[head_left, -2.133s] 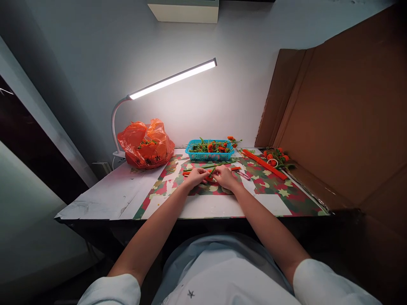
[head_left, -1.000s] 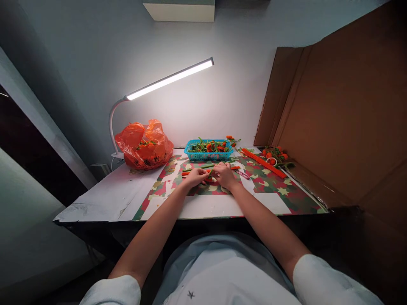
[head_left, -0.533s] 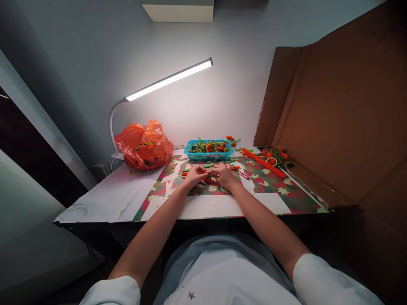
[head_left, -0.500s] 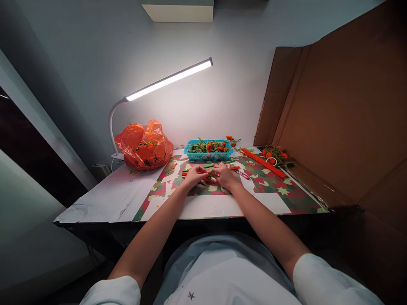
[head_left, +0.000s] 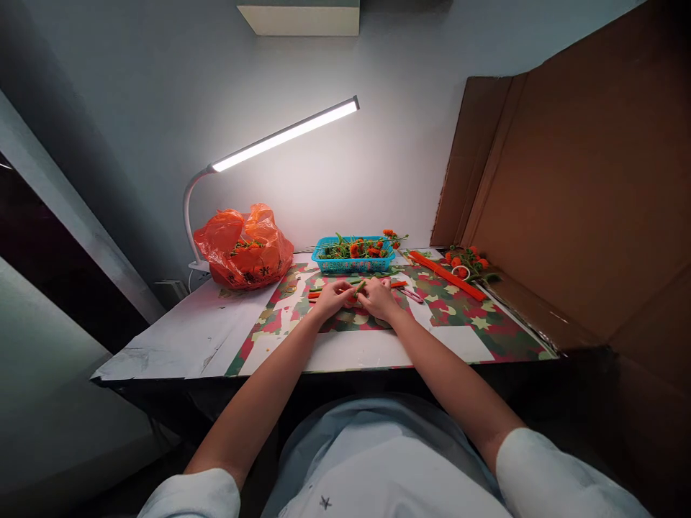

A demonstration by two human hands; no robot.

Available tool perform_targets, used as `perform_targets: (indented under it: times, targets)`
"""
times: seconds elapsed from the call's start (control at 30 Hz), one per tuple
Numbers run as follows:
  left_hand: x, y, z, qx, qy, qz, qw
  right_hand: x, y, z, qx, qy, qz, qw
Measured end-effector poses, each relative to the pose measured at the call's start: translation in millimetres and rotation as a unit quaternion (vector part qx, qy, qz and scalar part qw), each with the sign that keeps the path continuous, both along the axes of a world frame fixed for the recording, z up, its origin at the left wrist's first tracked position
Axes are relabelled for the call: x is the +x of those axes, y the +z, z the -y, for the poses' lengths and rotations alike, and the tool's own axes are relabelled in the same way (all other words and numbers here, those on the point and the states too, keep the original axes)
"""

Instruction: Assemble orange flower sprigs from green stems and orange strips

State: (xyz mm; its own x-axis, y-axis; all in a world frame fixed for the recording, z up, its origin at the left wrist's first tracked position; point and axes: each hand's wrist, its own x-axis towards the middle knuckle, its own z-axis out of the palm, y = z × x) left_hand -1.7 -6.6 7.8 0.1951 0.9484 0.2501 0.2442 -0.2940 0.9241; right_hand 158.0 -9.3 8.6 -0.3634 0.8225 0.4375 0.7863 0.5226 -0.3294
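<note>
My left hand (head_left: 335, 296) and my right hand (head_left: 379, 298) meet over the middle of the table, fingers closed in a pinch. Between their fingertips runs a thin green strip (head_left: 360, 288), like a stem or a fuzzy craft wire; the fingers partly cover it. Orange strips (head_left: 399, 284) lie on the table behind the hands, poking out on both sides. A slim pink tool (head_left: 413, 295) rests just right of my right hand; its kind is too small to tell. Beyond the hands stands a blue basket (head_left: 353, 265) with orange flowers (head_left: 372, 252) on green stems.
An orange plastic bag (head_left: 245, 248) with flowers inside sits at the left, under a lit lamp (head_left: 286, 134). A long orange bundle (head_left: 448, 276) and more orange flowers (head_left: 469, 257) with a white ring lie at the right, beside a tall cardboard sheet (head_left: 583, 187).
The green strip now stands up more between my fingertips. My right hand has turned slightly and its fingers have drawn in; both hands stay in nearly the same place.
</note>
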Motion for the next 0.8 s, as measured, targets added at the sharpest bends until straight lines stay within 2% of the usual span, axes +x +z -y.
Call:
perform_targets:
  times: [0.2, 0.47, 0.53, 0.7, 0.8]
  targets:
    - [-2.3, -0.5, -0.3, -0.042, -0.013, 0.005, 0.999, 1.0, 1.4, 0.9, -0.005, 0.016, -0.002, 1.000]
    - [-6.8, -1.0, -2.6, -0.041, -0.031, -0.043, 0.998, 4.3, 3.6, 0.7, -0.015, 0.019, 0.014, 1.000]
    - [-6.8, -2.6, -4.0, -0.024, -0.020, -0.070, 0.997, 4.7, 3.1, -0.5, -0.022, 0.019, 0.012, 1.000]
    - [-3.0, -4.6, -5.5, 0.082, 0.035, -0.134, 0.987, 5.2, 0.2, -4.5, -0.023, 0.014, -0.007, 1.000]
    - [-0.9, -3.2, -4.9, 0.094, 0.042, -0.141, 0.985, 5.7, -2.0, -6.3, -0.027, 0.010, -0.044, 0.999]
